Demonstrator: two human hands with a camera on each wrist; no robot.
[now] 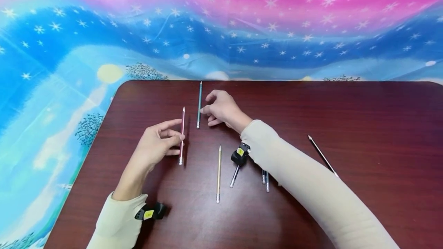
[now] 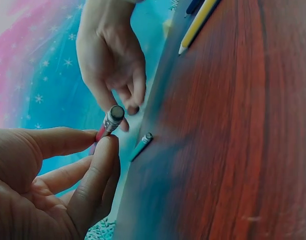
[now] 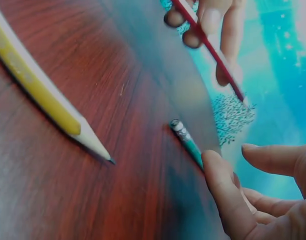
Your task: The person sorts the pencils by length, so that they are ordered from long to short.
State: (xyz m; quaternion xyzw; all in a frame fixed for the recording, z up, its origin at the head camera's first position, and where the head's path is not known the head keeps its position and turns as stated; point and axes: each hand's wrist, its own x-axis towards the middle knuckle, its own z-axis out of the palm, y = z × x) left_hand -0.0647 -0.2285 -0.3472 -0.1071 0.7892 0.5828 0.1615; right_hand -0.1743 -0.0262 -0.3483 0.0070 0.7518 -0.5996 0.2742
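My left hand (image 1: 154, 145) pinches a red pencil (image 1: 182, 126) between thumb and fingers, its white tip pointing away and its eraser end toward me. In the left wrist view the metal ferrule and eraser of the red pencil (image 2: 114, 116) face the camera. A green pencil (image 1: 199, 103) lies on the table near the far edge, tip away. My right hand (image 1: 224, 108) is just right of it, fingers loosely bent and apart. One fingertip overlaps the green pencil (image 3: 192, 148) in the right wrist view; whether it touches, I cannot tell.
A yellow pencil (image 1: 219, 176) lies nearer on the dark wooden table (image 1: 380, 133). Right of it are a dark pencil (image 1: 235, 176) and others (image 1: 267, 183) partly under the right sleeve. Another black pencil (image 1: 322, 155) lies farther right. A patterned cloth (image 1: 221, 18) hangs behind.
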